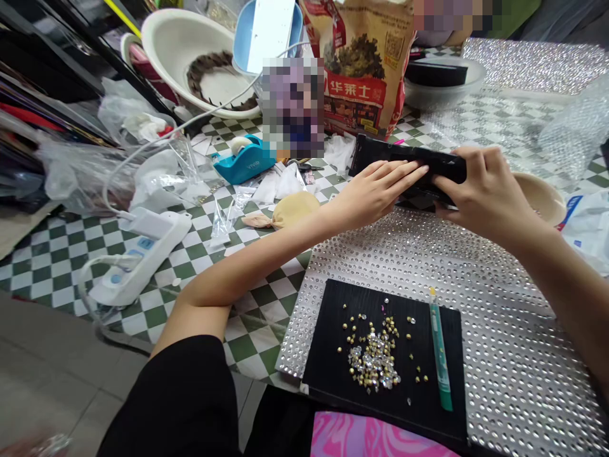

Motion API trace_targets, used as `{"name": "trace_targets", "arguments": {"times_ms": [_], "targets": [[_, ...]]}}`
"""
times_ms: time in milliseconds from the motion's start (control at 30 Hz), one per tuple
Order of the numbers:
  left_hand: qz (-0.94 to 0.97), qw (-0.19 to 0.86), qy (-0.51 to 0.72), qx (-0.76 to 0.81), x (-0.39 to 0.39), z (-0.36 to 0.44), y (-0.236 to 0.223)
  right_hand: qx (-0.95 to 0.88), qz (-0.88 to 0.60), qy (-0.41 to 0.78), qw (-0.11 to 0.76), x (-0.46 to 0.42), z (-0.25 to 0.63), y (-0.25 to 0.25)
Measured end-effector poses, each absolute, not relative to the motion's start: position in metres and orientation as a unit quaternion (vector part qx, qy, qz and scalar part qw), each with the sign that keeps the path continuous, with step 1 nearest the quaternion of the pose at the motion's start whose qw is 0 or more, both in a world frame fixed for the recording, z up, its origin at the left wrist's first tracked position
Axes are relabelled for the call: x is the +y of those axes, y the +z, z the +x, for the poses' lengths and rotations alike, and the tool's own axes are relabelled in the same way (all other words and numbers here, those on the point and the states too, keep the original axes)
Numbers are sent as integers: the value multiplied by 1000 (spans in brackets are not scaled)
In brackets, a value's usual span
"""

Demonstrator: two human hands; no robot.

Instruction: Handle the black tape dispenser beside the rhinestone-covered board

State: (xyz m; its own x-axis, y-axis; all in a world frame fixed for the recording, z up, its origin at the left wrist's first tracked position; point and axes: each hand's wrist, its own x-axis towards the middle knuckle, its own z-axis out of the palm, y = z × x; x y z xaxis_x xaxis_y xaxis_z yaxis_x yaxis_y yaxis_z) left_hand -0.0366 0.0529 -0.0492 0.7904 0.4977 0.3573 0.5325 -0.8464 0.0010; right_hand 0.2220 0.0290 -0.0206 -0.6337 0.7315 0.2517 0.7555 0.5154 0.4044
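Observation:
A long, shiny black box-like object (409, 162) is tilted up above the far edge of a rhinestone-covered silver sheet. My right hand (490, 190) grips its right end, thumb in front and fingers over the top. Across its front lies my left hand (378, 190), fingers stretched out flat; the thumb is hidden. Nearer me, a black mat (328, 343) rests on the silver sheet (514, 330). Clear and gold-backed rhinestones (375, 362) are heaped and scattered on the mat. To their right lies a green pen-like stick (440, 355) with a yellow tip.
A white power strip (137, 260) with cables sits at left. A teal tape dispenser (245, 158), plastic scraps and a tan pouch (295, 209) lie mid-table. Behind are a large white basin (159, 38) and a paper food bag (361, 82). A cream bowl (542, 197) stands beside my right wrist.

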Motion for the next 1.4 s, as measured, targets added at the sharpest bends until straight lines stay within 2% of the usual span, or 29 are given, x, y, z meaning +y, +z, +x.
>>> {"name": "trace_targets", "arguments": {"times_ms": [500, 733, 933, 1100, 1300, 1400], "targets": [[-945, 53, -182, -266, 48, -38, -46, -869, -412, -273, 31, 32, 225, -22], [-937, -37, -209, -276, 47, -39, -45, -889, -367, -261, 81, 36, 233, -24], [-928, -112, -221, -277, 45, -39, -37, -880, -378, -285, 32, 31, 228, -20], [-922, -141, -245, -264, 46, -38, -41, -887, -376, -267, 29, 33, 229, -19], [-912, -80, -287, -282, 64, -54, -15, -883, -390, -254, 57, 32, 227, -21], [-844, -7, -444, -301, 104, -97, -4, -883, -378, -275, 49, 32, 227, -21]]}}
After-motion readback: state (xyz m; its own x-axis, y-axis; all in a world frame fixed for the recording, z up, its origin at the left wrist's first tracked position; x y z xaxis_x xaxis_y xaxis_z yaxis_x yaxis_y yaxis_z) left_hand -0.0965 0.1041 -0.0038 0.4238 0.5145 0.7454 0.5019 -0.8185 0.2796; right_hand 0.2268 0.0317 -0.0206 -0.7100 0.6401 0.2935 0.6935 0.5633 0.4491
